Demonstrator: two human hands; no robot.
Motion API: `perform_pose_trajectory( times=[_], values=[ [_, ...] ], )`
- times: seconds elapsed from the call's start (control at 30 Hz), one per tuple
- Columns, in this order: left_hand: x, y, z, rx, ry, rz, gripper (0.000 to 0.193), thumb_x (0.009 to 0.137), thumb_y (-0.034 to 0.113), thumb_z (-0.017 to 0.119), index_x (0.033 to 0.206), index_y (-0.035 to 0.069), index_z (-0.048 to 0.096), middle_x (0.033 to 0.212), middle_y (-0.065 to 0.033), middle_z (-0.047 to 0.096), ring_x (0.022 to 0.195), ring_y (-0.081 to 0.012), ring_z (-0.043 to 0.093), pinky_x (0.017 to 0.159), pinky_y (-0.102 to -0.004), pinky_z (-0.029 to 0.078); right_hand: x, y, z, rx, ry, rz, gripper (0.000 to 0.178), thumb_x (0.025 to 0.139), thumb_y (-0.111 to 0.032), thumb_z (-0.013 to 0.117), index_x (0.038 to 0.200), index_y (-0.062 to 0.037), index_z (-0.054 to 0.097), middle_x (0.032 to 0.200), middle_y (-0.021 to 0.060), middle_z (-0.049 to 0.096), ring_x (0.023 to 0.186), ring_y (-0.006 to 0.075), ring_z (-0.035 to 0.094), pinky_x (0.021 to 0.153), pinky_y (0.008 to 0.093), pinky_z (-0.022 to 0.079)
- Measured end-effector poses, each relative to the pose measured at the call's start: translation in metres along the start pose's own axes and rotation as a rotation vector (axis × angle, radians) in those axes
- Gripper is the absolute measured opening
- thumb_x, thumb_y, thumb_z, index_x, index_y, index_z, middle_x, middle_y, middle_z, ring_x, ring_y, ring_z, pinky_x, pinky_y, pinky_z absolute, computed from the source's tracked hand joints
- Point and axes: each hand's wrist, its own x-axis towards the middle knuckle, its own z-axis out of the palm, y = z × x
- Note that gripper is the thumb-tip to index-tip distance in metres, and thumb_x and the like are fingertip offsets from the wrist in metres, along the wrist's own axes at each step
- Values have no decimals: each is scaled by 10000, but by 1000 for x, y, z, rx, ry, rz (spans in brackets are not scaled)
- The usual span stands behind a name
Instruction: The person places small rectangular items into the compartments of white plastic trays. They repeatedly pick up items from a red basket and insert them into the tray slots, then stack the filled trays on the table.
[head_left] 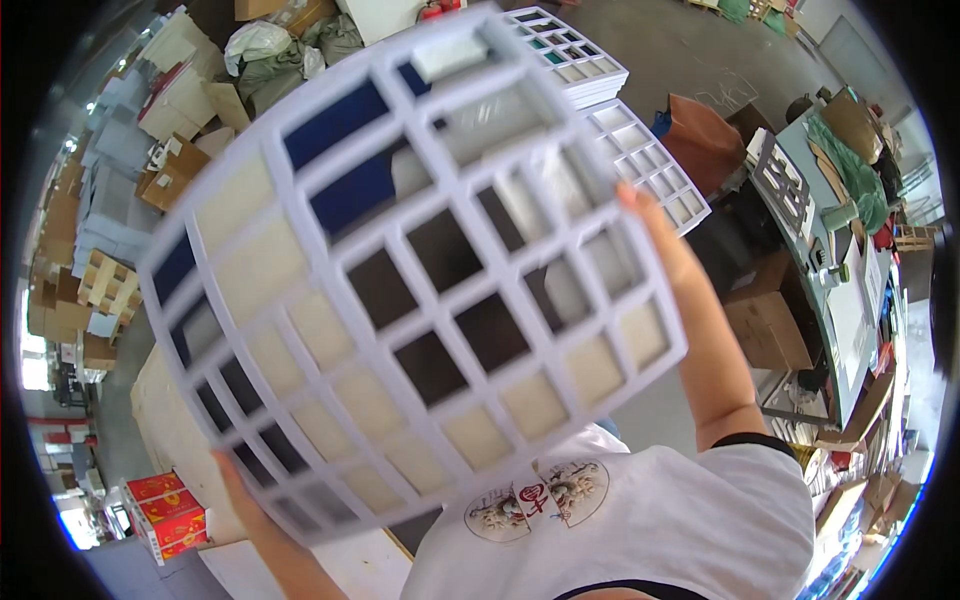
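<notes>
A large white lattice frame (437, 308) with many rectangular openings fills the middle of the head view, tilted and slightly blurred. My left hand (255, 512) grips its lower left edge, with the fingers partly hidden. My right hand (655, 228) is closed on its upper right edge, and most of those fingers are hidden behind it. Cream, dark blue and black areas show in the openings; I cannot tell which are panels and which are surfaces behind.
More white lattice frames (598, 92) are stacked beyond the held one. To the right stands a cluttered grey-green workbench (822, 290), with a cardboard box (770, 318) beside it. A red patterned carton (165, 515) sits at lower left. Cardboard boxes (172, 172) pile up far left.
</notes>
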Motion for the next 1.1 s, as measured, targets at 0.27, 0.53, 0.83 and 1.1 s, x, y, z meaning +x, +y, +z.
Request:
perform_pose_trajectory(
  times=[0.27,0.53,0.83,1.1],
  values=[
    [189,129,221,-98,-356,169,580,854,580,658,1145,78,653,1086,-123,691,954,-242,677,843,-419,563,143,-162,-128,86,-109,-335,626,927,-528,541,1341,-59,525,1216,134,628,1073,229,626,951,401,505],
    [311,73,406,-199,-270,-79,624,785,558,751,1171,80,642,1117,-134,681,969,-253,672,856,-426,547,292,-202,-311,80,-134,-188,587,944,-507,519,1333,-68,531,1199,130,639,1050,236,642,930,412,527],
    [372,13,427,-169,-220,-234,594,874,544,648,1274,111,583,1187,-144,654,1014,-253,671,836,-460,560,408,-130,-388,126,-213,0,567,953,-501,495,1324,-74,537,1155,122,652,968,235,669,828,400,583],
    [396,-6,401,-219,-149,-292,542,926,469,616,1299,77,574,1239,-140,633,1062,-251,652,841,-434,563,420,-127,-359,122,-287,22,548,960,-491,484,1305,-70,551,1103,112,665,946,224,674,811,397,588]
  ],
)
